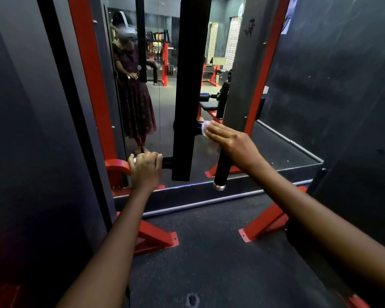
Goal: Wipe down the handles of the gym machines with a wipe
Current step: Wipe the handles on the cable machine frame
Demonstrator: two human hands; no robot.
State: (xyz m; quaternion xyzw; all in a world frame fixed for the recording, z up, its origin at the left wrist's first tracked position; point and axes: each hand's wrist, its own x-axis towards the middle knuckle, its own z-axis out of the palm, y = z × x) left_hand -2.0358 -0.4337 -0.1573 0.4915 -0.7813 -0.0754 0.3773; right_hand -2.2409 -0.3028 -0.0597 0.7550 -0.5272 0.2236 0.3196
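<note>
Both forearms reach forward from the bottom of frame over dark speckled rubber floor (pixel 209 252). Left hand (pixel 146 168) is curled round the left black cylindrical handle (pixel 166 162), which sticks out of the black rectangular upright bar (pixel 187 107); looks like it's bracing the bar. Right hand (pixel 229 141) is palm-down, fingers straight and close together, pressing a small crumpled white wipe (pixel 205 127) onto the stub where the right black cylindrical handle (pixel 220 170) joins the bar. The wipe sits under the fingertips, only its edge showing.

Step, as I read it: wiping the top of the right handle. Next move probably wants the fingers wrapped round that handle and drawn down to its metal end cap (pixel 219 186). Left handle's turn is hard to judge from here.

Red steel frame (pixel 91 85) and mirror (pixel 162 96) behind.
</note>
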